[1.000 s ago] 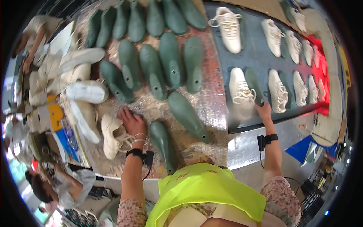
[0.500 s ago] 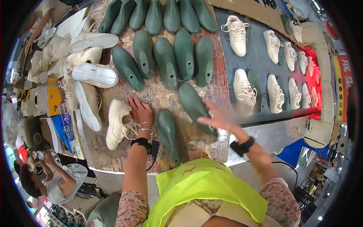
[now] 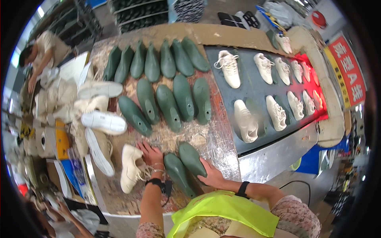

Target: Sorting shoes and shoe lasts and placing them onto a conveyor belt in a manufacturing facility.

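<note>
My right hand (image 3: 212, 174) grips the side of a green shoe last (image 3: 192, 158), thumb and fingers at its near end. Close on its left lies a second green shoe last (image 3: 176, 172), pointing toward my apron. My left hand (image 3: 151, 154) rests on the worn wooden table (image 3: 214, 139), fingers stretched out and holding nothing. Beside it, on the left, a cream sneaker (image 3: 130, 168) lies with its laces against my wrist. Farther off, several green shoe lasts (image 3: 168, 108) lie in two rows.
Cream sneakers, one sole-up (image 3: 104, 122), pile up at the left edge. On the right, a dark conveyor belt (image 3: 250, 93) carries pairs of sneakers and lasts toward a red-lit tunnel (image 3: 319, 89). A metal ledge (image 3: 278, 139) borders it. Another person (image 3: 49, 51) works at far left.
My right hand has come left and closed on a shoe last, which now lies nearer the other one. My left hand stays by the sneaker. The view has tilted up.
</note>
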`<state>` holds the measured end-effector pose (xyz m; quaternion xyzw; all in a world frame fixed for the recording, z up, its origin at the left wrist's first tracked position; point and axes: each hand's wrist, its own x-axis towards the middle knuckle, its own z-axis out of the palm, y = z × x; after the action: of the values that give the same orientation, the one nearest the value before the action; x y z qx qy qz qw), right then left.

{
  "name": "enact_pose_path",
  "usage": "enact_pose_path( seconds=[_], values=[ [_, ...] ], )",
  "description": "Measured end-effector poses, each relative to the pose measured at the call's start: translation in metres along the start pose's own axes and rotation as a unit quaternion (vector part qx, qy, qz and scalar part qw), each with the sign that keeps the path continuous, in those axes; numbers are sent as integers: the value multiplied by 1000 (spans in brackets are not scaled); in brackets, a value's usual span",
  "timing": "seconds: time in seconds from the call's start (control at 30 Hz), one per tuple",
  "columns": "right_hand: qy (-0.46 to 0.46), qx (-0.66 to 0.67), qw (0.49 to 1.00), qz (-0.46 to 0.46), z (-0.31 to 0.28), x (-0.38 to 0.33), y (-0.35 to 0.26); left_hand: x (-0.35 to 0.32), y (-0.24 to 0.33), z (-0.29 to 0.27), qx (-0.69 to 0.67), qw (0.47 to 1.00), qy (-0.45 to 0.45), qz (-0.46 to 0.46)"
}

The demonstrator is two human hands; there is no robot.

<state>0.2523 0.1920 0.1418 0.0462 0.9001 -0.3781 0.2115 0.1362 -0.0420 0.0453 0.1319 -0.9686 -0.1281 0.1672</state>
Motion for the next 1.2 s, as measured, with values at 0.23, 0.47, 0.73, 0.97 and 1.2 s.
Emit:
enact_pose_path(
  seconds=[0.23, 0.47, 0.73, 0.97, 1.2],
  values=[
    [-177, 106, 977, -43, -37, 27, 27, -6, -10, 15, 10, 1000, 8, 7],
    [238, -75, 963, -100, -181, 180, 91, -3, -11, 20, 88, 996, -22, 8],
    [355, -165, 914, 106, -243, 343, 105, -8, -24, 19, 83, 995, -50, -8],
    [357, -94, 922, 119, -246, 395, 133, 1, -9, 12, 86, 995, -54, 19],
    [457, -105, 876, -113, -226, 330, 127, -1, -19, 18, 49, 995, -84, 11]
  ],
)
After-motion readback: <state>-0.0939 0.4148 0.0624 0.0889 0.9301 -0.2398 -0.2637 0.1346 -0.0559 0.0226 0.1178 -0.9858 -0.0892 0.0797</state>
